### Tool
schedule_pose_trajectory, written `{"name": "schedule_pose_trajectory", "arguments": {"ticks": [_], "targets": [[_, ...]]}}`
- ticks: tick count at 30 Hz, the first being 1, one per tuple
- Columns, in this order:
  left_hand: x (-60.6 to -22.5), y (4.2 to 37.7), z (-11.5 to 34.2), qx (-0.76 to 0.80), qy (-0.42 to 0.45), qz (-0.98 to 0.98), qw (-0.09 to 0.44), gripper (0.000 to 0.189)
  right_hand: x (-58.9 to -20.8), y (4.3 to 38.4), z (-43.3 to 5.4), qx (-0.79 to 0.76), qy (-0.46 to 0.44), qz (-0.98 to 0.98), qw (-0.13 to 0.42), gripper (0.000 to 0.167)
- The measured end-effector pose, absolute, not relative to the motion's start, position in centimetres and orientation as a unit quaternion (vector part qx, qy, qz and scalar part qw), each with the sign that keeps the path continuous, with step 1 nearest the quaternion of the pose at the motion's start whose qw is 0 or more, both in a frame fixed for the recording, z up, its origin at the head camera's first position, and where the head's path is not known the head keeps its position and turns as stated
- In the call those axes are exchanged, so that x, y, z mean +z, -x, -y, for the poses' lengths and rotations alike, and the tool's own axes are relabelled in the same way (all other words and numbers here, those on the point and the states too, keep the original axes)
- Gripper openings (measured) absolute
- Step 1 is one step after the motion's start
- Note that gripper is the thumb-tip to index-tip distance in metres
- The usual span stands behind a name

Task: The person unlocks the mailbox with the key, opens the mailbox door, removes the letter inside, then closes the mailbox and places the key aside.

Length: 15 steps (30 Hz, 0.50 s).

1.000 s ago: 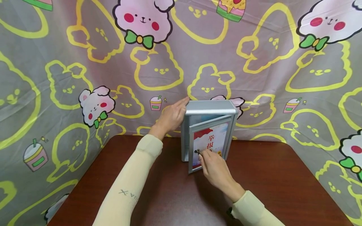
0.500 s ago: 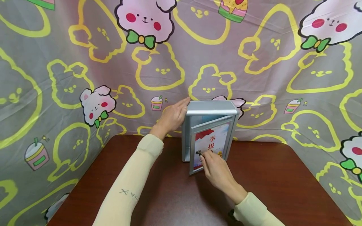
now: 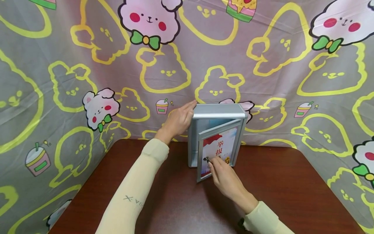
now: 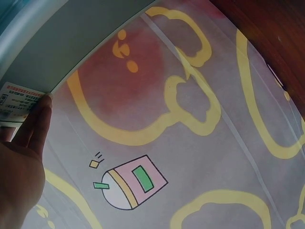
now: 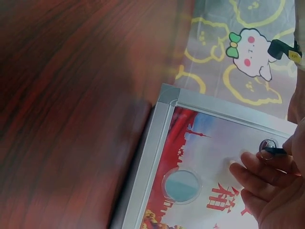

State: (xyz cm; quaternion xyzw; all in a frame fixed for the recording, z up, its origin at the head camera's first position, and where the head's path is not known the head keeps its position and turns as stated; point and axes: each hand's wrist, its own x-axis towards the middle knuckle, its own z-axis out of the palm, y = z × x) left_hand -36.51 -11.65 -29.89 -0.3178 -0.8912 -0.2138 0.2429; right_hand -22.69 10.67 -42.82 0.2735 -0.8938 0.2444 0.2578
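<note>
A silver metal report box stands upright on the table. Its hinged front door hangs ajar, swung out at the left side, and carries a printed sheet with red characters. My left hand rests against the box's upper left side with its fingers extended along it. In the left wrist view, those fingertips lie beside a small printed label on the box. My right hand pinches a dark-headed key seated in the round lock of the door.
The reddish-brown wooden table reaches back to a patterned cloth, which hangs close behind the box and along both sides. A clear round window sits in the door panel. A shelf-like inner floor shows through the gap.
The door has swung slightly further out toward me, its free edge shifting a little right and down. My right hand has moved with it on the key; the left hand stays put.
</note>
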Motion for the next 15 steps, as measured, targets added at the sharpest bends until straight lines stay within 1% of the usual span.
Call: {"name": "schedule_pose_trajectory", "arguments": {"ticks": [4,8,15], "targets": [[-29.9,36.6,11.6,-0.210,0.317,0.891,0.247,0.054,-42.8,22.6,-11.0,0.242,-0.284,0.889,0.265,0.004],[-29.8,36.7,11.6,-0.207,0.315,0.892,0.248,0.054,-42.9,22.5,-11.5,0.241,-0.298,0.881,0.276,0.001],[-29.9,36.6,11.6,-0.208,0.318,0.892,0.246,0.055,-43.2,22.4,-12.4,0.239,-0.325,0.870,0.283,0.005]]}}
